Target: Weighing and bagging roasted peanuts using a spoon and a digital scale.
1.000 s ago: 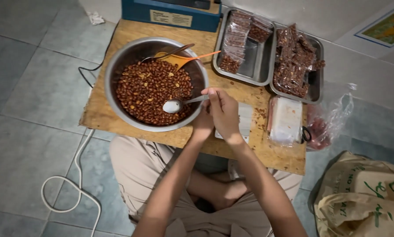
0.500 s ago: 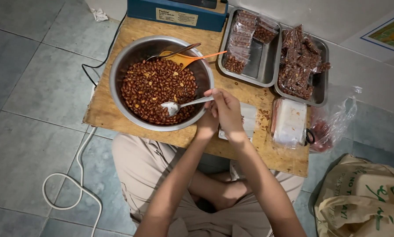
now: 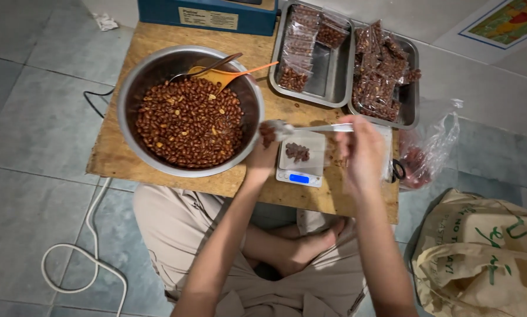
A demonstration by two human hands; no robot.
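Floor of large grey tiles (image 3: 34, 117) with pale grout lines, evenly lit, soft shadows. Low wooden board (image 3: 128, 158) serves as a table, its edges worn. White cable (image 3: 81, 258) loops on the tiles at lower left. Beige cloth bag (image 3: 480, 258) slumped at lower right. Colourful mat corner (image 3: 504, 23) at upper right

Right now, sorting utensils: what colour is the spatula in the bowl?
Orange spatula, head view.

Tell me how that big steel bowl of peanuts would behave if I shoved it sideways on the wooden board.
The steel bowl is heaped with peanuts, so it probably feels heavy and slides rather than tips. Its smooth metal base may skid on the wooden board. The two spoons leaning on its rim look loose and could shift or clatter.
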